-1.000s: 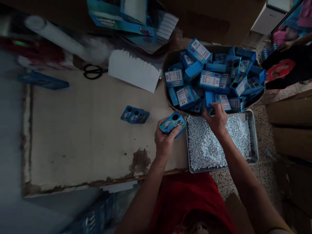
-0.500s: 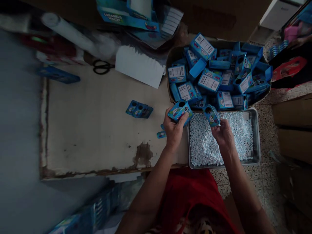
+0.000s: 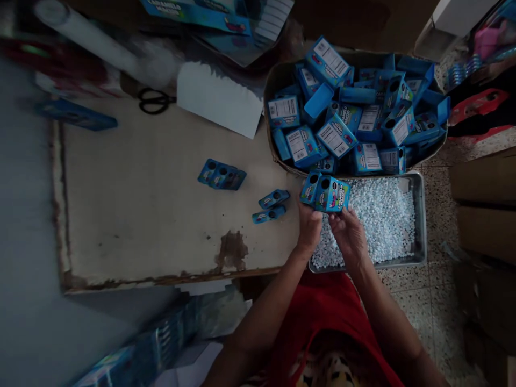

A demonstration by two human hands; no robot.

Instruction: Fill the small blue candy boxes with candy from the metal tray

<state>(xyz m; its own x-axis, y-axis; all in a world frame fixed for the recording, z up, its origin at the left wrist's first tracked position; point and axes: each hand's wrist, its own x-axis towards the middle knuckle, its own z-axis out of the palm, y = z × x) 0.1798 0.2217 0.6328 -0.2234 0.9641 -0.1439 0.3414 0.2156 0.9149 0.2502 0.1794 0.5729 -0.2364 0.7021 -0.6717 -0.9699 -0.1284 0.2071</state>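
Just above the near-left corner of the metal tray [image 3: 420, 220], which is filled with small pale candies [image 3: 382, 226], my two hands are close together. My left hand [image 3: 310, 230] is closed around a small blue candy box [image 3: 310, 187]. Against it sits another blue candy box [image 3: 334, 194], gripped from below by my right hand [image 3: 350, 231]. Some fingers are hidden behind the boxes. On the table to the left lie two narrow blue boxes [image 3: 269, 214], and farther left stands a small group of blue boxes [image 3: 221, 174].
A large carton [image 3: 271, 145] heaped with blue candy boxes stands behind the tray. Black-handled scissors [image 3: 153, 101] and a torn white sheet [image 3: 220, 99] lie at the table's back. Another blue package [image 3: 78, 114] is at the far left. Brown cartons [image 3: 484, 188] stand on the right.
My hands have come together, bringing the boxes they hold side by side. My left hand moved right, uncovering the two narrow boxes on the table. The view has shifted slightly.
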